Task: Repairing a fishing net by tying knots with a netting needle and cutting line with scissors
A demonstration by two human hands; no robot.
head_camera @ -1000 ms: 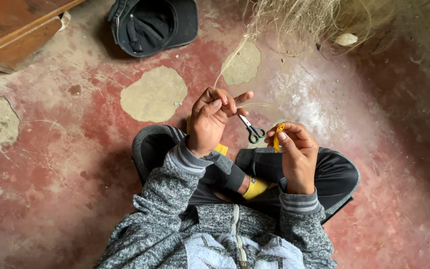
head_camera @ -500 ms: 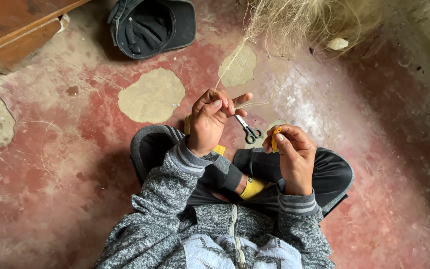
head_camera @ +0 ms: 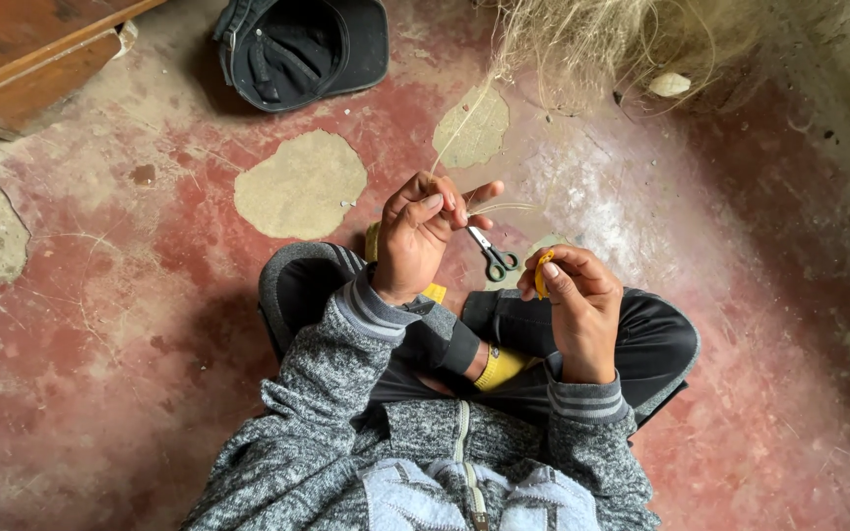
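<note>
Person sitting cross-legged on a worn red floor [head_camera: 130, 393], shot from above. The left hand [head_camera: 420, 236] is raised over the left knee, fingers curled in, thumb and forefinger pinching a pale thin strand [head_camera: 455, 138] that runs up and away to a tangled heap of straw-coloured fibre [head_camera: 582, 39] at the far edge of the scene. A few loose ends of the strand also stick out to the right of the fingertips.

The right hand [head_camera: 577, 300] sits lower and nearer, over the right leg, fingers bunched together around a small yellow thing [head_camera: 541, 273]. Can't tell what it is exactly, only a sliver of it shows between thumb and forefinger.

Between the 2 hands, a small pair of scissors [head_camera: 492, 256] with dark handles, blades pointing up-left toward the left hand. They look like they're lying on the floor just beyond the legs, but honestly I can't tell for sure whether a finger is hooked on them.

Other stuff: a dark cap [head_camera: 302, 49] lying upside down at the far left-centre, a wooden board [head_camera: 22, 59] in the far left corner, and 2 bare patches [head_camera: 297, 182] where the red coat has worn off the floor. Grey knit sleeves [head_camera: 346, 344], dark trousers, yellow cuffs at the ankles.
</note>
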